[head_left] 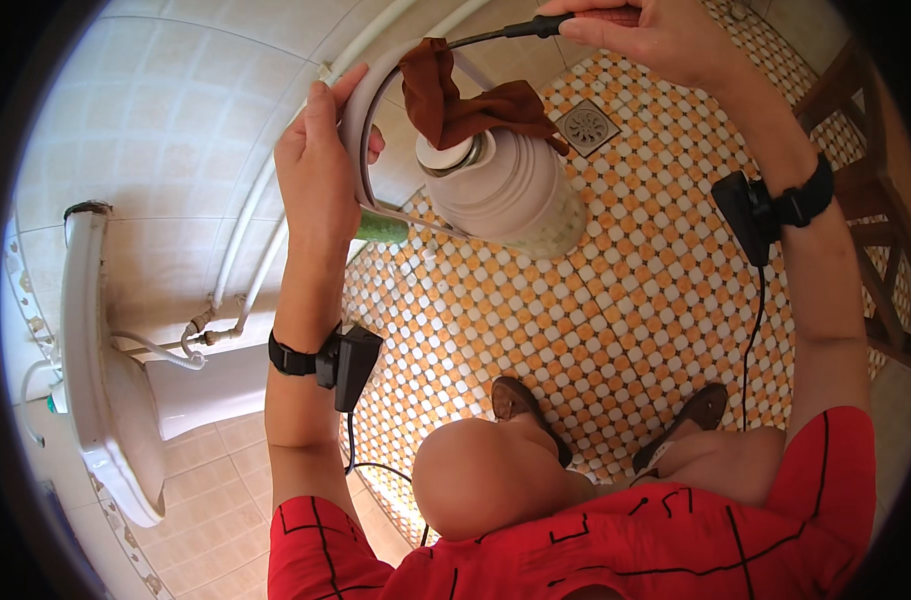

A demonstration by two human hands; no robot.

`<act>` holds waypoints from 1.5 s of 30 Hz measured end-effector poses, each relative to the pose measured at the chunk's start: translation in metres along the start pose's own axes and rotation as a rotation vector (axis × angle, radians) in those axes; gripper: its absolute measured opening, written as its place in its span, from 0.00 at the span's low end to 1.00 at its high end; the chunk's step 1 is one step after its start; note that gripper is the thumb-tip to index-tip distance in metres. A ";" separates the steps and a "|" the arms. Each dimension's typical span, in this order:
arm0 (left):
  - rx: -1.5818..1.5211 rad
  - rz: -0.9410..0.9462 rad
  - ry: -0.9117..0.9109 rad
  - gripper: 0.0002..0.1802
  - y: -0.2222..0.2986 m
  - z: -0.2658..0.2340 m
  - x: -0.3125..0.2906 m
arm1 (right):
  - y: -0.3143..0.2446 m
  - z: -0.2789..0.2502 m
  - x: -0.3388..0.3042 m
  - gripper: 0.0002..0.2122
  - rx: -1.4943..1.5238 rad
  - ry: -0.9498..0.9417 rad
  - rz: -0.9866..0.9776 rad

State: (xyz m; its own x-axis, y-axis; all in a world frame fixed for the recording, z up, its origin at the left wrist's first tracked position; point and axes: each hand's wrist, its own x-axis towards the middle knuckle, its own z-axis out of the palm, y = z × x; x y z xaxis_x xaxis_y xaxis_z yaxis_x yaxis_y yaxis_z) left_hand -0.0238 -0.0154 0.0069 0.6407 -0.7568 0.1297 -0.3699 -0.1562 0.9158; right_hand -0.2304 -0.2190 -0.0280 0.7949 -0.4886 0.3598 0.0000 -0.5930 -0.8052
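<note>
A pale vacuum flask (510, 195) with a wide curved carrying handle (360, 120) is in front of me, its top toward me. My left hand (315, 165) is closed round the handle's left side, with a fingertip showing inside the loop. At upper right my right hand (665, 40) grips a thin rod-like tool (535, 27) with a black and red grip. The rod's tip reaches the upper end of a crumpled brown cloth (465, 105). That cloth drapes over the flask's top and partly covers its light lid (445, 155); whether the rod is fixed to it I cannot tell.
A green rounded object (382, 228) shows beside my left forearm. A square floor drain (587, 127) lies in the orange and white tiled floor (625, 300). White pipes (245, 240) and a basin (110, 400) are at left. A wooden chair (875, 190) stands at right.
</note>
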 end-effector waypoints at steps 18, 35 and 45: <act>-0.088 -0.079 -0.143 0.21 -0.014 -0.019 0.012 | -0.016 0.009 -0.023 0.11 0.086 0.043 0.122; -0.273 -0.125 -0.111 0.20 -0.029 -0.027 0.021 | 0.044 0.052 -0.048 0.11 0.595 0.011 0.076; -0.331 -0.137 -0.126 0.20 -0.030 -0.028 0.023 | 0.054 0.066 -0.036 0.11 0.412 0.139 -0.090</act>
State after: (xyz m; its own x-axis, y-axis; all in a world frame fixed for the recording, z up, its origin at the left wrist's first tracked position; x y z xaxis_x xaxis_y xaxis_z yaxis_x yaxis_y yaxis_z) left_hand 0.0206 -0.0106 -0.0069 0.5738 -0.8184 -0.0318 -0.0360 -0.0641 0.9973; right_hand -0.2196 -0.1909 -0.1152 0.6912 -0.5450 0.4746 0.3300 -0.3463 -0.8782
